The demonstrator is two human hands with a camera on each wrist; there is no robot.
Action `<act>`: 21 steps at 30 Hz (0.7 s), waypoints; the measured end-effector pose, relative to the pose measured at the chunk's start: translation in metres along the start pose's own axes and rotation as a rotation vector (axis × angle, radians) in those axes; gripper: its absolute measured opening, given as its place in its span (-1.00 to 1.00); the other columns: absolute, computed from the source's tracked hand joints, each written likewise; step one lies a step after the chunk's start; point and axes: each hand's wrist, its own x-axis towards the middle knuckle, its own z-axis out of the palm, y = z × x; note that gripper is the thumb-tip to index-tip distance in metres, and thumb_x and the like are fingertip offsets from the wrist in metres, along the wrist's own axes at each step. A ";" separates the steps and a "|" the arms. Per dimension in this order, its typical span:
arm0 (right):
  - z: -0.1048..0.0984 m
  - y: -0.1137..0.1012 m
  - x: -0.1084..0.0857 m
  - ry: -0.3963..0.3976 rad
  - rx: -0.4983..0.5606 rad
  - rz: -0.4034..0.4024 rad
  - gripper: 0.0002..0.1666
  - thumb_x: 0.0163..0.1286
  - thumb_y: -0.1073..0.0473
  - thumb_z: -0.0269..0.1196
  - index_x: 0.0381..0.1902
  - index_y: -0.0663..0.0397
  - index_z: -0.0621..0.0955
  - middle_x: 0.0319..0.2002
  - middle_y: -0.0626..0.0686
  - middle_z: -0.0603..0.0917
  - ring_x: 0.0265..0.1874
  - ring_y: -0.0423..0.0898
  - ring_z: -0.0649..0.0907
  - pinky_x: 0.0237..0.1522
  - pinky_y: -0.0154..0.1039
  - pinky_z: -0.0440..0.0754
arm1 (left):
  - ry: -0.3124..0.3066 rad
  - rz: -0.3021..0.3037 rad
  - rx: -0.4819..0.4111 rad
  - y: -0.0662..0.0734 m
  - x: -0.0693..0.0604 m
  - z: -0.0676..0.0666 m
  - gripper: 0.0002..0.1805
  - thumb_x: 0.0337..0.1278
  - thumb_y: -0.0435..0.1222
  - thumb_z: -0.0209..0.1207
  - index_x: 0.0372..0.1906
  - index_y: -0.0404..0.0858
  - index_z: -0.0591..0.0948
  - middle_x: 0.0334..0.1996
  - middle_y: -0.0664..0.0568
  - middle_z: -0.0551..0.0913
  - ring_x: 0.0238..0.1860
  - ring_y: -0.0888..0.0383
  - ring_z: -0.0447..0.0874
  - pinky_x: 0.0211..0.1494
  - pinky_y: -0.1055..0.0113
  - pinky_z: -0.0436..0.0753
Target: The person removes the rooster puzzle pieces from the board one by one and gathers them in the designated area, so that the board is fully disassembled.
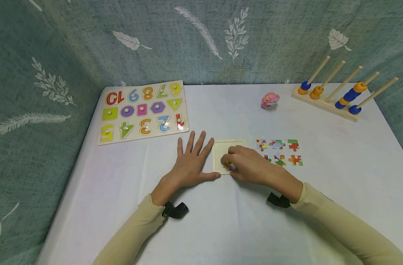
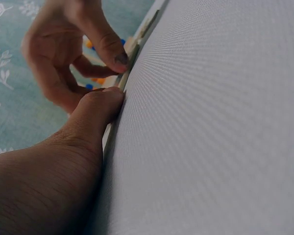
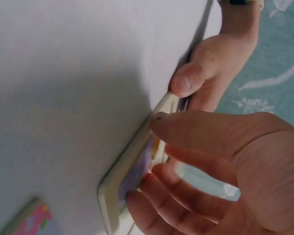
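A small square wooden puzzle tray [image 1: 223, 148] lies on the white table between the hands. My left hand [image 1: 190, 167] lies flat with fingers spread, its thumb and little finger at the tray's left edge. Over the lower right part of the tray, my right hand [image 1: 249, 164] curls its fingers around a jigsaw piece [image 3: 137, 171] with purple and yellow on it. That piece sits inside the tray's rim, its far side hidden by the fingers. In the right wrist view the right thumb rests by the rim. Loose jigsaw pieces [image 1: 277, 144] lie in two rows right of the tray.
A number-and-shape peg board [image 1: 128, 120] lies at the back left. Toward the back stands a small pink toy [image 1: 270, 100]. A wooden bead stacker [image 1: 334, 106] with upright pegs and blue and orange beads stands at the back right, before a green curtain [image 1: 175, 48].
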 end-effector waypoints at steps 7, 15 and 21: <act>0.001 0.000 0.000 -0.011 -0.002 0.002 -0.68 0.07 0.35 0.48 -0.18 0.09 0.72 -0.31 -0.02 0.57 -0.37 -0.13 0.50 -0.34 -0.25 0.49 | 0.004 0.003 0.012 0.000 0.000 -0.001 0.23 -0.02 0.46 0.15 0.63 -0.07 -0.04 0.61 -0.12 -0.28 0.56 -0.24 -0.50 0.38 -0.39 -0.40; 0.000 0.000 0.001 0.001 -0.008 0.017 -0.70 0.01 0.36 0.49 -0.26 0.07 0.70 -0.39 -0.09 0.49 -0.40 -0.15 0.46 -0.39 -0.29 0.46 | 0.010 -0.001 0.024 0.001 0.000 -0.001 0.24 -0.03 0.48 0.13 0.63 -0.05 -0.05 0.61 -0.12 -0.28 0.56 -0.23 -0.49 0.39 -0.39 -0.39; 0.001 -0.001 -0.001 0.045 -0.020 0.008 -0.66 0.00 0.34 0.51 -0.22 0.10 0.67 -0.41 -0.10 0.47 -0.42 -0.14 0.45 -0.41 -0.29 0.45 | 0.005 -0.010 0.030 0.001 0.000 0.001 0.24 -0.03 0.49 0.12 0.63 -0.04 -0.06 0.61 -0.10 -0.29 0.56 -0.22 -0.51 0.39 -0.38 -0.41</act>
